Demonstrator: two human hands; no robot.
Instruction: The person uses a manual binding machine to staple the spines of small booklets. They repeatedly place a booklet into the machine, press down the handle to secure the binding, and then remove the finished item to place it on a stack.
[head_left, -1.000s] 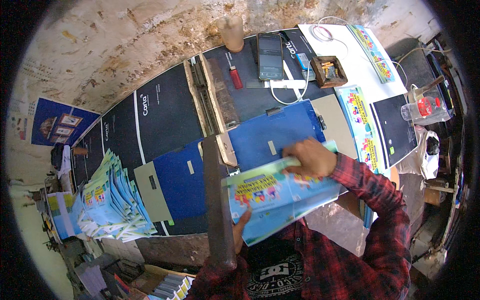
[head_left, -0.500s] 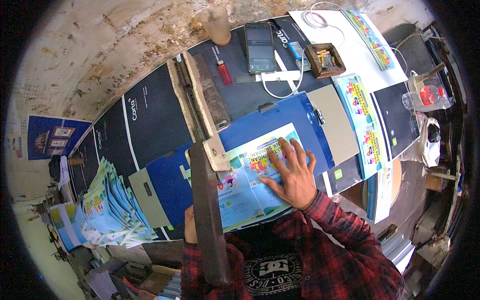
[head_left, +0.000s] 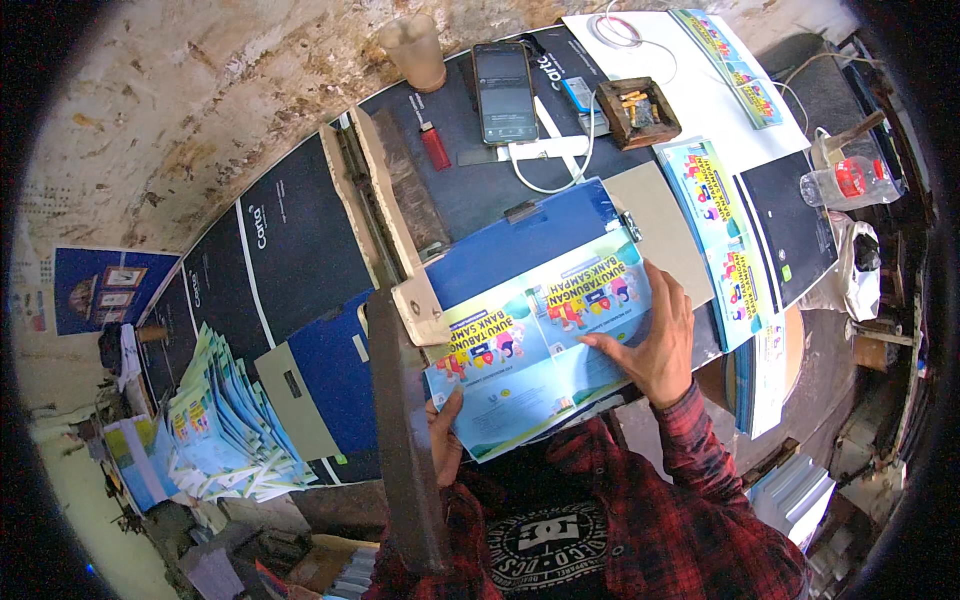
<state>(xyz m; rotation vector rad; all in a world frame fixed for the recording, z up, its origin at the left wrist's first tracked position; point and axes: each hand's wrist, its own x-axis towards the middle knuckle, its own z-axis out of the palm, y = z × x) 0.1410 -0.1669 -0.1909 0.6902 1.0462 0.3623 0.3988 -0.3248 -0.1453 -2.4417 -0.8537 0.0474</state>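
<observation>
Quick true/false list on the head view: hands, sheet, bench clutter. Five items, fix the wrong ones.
1. The right hand touches the printed sheet. True.
2. The left hand rests on the phone. False: it is at the left edge of the printed sheet, thumb on top.
3. In the picture, the phone lies left of the wooden ashtray. True.
4. The red lighter sits inside the wooden ashtray. False: it lies outside it, left of the phone.
5. The clear bottle at the right has a red label. True.
</observation>
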